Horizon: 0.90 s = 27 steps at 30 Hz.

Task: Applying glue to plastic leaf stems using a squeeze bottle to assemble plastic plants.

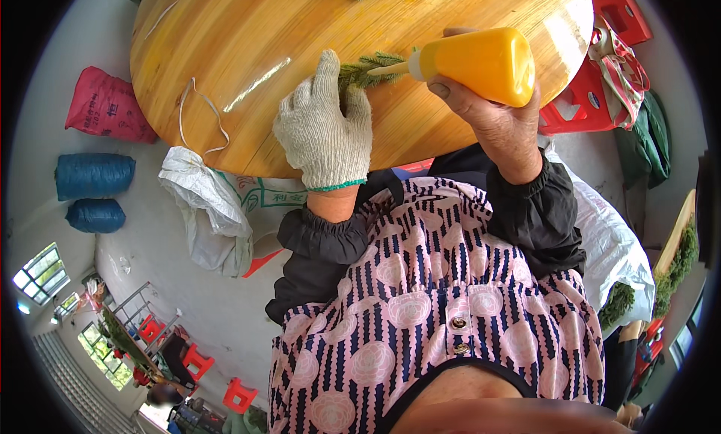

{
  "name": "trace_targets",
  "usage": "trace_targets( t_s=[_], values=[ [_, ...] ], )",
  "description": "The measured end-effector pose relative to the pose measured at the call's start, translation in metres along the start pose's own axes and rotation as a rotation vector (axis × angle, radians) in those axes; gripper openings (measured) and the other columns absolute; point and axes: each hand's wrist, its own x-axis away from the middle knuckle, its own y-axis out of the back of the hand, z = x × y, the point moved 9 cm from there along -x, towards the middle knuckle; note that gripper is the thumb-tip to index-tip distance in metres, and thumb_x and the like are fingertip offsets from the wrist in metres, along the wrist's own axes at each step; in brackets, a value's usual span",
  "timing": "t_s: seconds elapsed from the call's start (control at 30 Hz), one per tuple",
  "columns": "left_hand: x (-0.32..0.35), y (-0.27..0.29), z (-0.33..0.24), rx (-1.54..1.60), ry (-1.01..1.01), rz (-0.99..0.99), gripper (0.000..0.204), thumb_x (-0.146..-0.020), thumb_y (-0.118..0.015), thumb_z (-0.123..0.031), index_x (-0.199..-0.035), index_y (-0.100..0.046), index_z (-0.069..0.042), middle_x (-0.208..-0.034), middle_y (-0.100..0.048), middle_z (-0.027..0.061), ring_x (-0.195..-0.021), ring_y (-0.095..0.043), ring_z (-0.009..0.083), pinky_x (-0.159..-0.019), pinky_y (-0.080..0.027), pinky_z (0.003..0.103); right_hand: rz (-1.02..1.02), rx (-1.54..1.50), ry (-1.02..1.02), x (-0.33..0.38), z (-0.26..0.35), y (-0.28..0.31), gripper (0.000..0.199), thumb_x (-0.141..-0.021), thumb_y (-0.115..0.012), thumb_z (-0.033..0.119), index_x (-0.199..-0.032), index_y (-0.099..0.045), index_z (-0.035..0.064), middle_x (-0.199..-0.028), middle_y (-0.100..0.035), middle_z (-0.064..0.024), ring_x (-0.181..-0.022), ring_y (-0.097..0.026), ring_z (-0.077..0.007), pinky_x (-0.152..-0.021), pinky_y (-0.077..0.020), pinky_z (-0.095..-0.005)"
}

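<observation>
Our bare right grip (pixel 499 122) is clenched around a smooth, tapering yellow plastic bottle (pixel 481 64). Immediately left of the bottle, its slender pale nozzle (pixel 390 69) lies over a bristly green sprig (pixel 368 66); whether they touch, we cannot tell. Our left grip (pixel 324 130), in ribbed off-white knit, pinches that sprig left of the bottle. Below the bottle we see the round, glossy, wood-grained bench (pixel 248 47).

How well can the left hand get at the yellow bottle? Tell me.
Probably yes: the gloved left hand is close, though holding the green sprig, and the right hand grips the bottle.
</observation>
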Motion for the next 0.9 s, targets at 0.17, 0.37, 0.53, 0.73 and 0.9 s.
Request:
trace_targets(
  t_s=[0.17, 0.37, 0.53, 0.73, 0.9],
  values=[
    [0.000, 0.000, 0.001, 0.023, 0.006, -0.003, 0.049, -0.082, -0.077, -0.018, -0.128, -0.070, -0.006, -0.106, -0.073, 0.0190, -0.098, -0.068, 0.0389, -0.088, -0.054, 0.050, -0.027, -0.001, -0.031, 0.004, -0.004, 0.009, 0.042, -0.085, -0.085, 0.006, -0.123, -0.068, 0.0004, -0.125, -0.070, -0.0111, -0.105, -0.071, -0.0198, -0.094, -0.0585, -0.0332],
    [0.001, -0.001, 0.002, -0.010, -0.045, -0.049, 0.049, -0.082, -0.075, -0.024, -0.129, -0.070, -0.010, -0.096, -0.071, 0.0151, -0.089, -0.067, 0.0366, -0.080, -0.053, 0.051, -0.107, -0.155, -0.103, 0.003, -0.019, 0.015, 0.043, -0.084, -0.085, 0.006, -0.124, -0.068, 0.0000, -0.123, -0.071, -0.0119, -0.105, -0.071, -0.0201, -0.095, -0.0577, -0.0321],
    [0.002, -0.004, 0.004, 0.002, -0.031, -0.043, 0.050, -0.082, -0.075, -0.024, -0.129, -0.070, -0.010, -0.097, -0.071, 0.0151, -0.089, -0.067, 0.0367, -0.081, -0.053, 0.051, -0.049, -0.102, -0.101, 0.000, -0.016, 0.004, 0.042, -0.085, -0.084, 0.005, -0.124, -0.068, 0.0003, -0.123, -0.071, -0.0111, -0.107, -0.070, -0.0194, -0.097, -0.0565, -0.0332],
    [0.001, -0.002, 0.005, 0.001, -0.010, -0.015, 0.050, -0.082, -0.075, -0.025, -0.130, -0.070, -0.011, -0.098, -0.071, 0.0150, -0.091, -0.066, 0.0370, -0.082, -0.052, 0.051, -0.116, -0.150, -0.099, 0.005, -0.024, 0.014, 0.040, -0.086, -0.084, 0.007, -0.122, -0.069, 0.0023, -0.125, -0.070, -0.0114, -0.108, -0.070, -0.0215, -0.099, -0.0568, -0.0359],
    [0.001, -0.002, 0.004, 0.013, -0.031, -0.027, 0.049, -0.083, -0.074, -0.024, -0.129, -0.069, -0.011, -0.098, -0.071, 0.0154, -0.091, -0.066, 0.0376, -0.081, -0.052, 0.052, -0.127, -0.219, -0.121, 0.001, -0.025, 0.014, 0.040, -0.086, -0.084, 0.007, -0.122, -0.069, 0.0022, -0.126, -0.070, -0.0119, -0.108, -0.070, -0.0223, -0.100, -0.0564, -0.0370]
  ],
)
